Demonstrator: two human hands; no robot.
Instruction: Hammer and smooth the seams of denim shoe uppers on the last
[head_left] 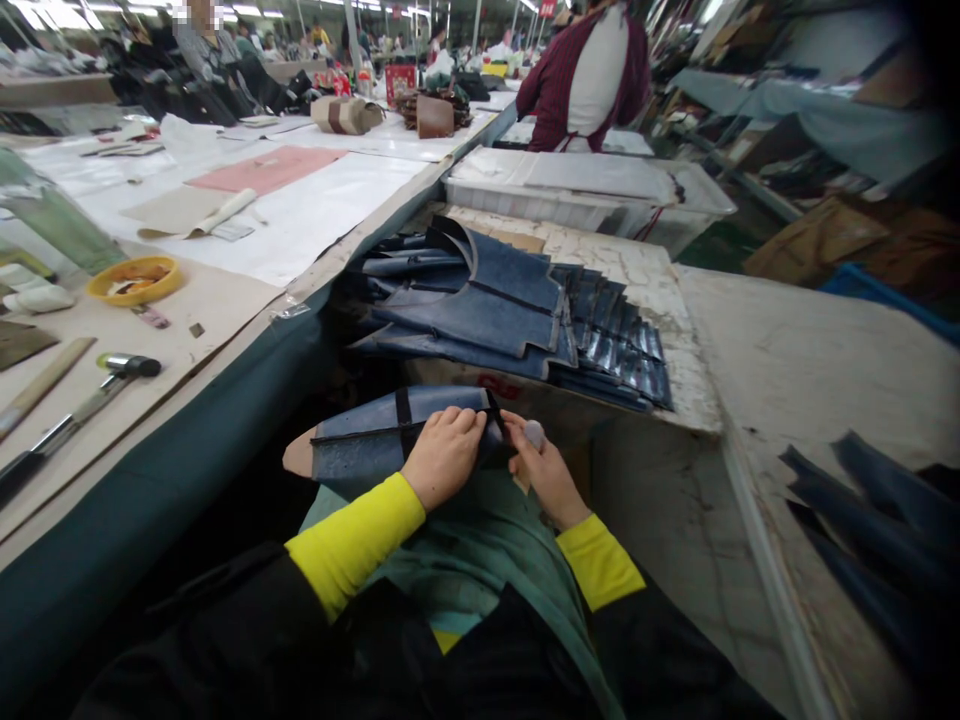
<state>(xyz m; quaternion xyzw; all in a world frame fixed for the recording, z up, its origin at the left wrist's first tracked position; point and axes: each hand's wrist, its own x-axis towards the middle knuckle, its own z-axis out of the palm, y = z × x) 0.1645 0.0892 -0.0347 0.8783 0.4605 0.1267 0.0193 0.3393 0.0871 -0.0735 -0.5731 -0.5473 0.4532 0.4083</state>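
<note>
A dark blue leather-like piece (360,447) with black strips across it and a tan left end lies over my lap. My left hand (444,455) is closed on its upper right part, fingers bent over the edge near a black strip. At the piece's right end, my right hand (546,470) pinches the edge close to the black strip. A small pale rounded object (534,434) shows at the right hand's fingers; what it is I cannot make out. Beyond both hands lies a stack of similar blue pieces (510,290).
On the left table (247,325) are a hammer (75,420), a yellow dish (135,280) and a green bottle (56,215). A lidded plastic bin (562,185) stands ahead, beyond it a person (592,75). More blue pieces (892,510) lie at right.
</note>
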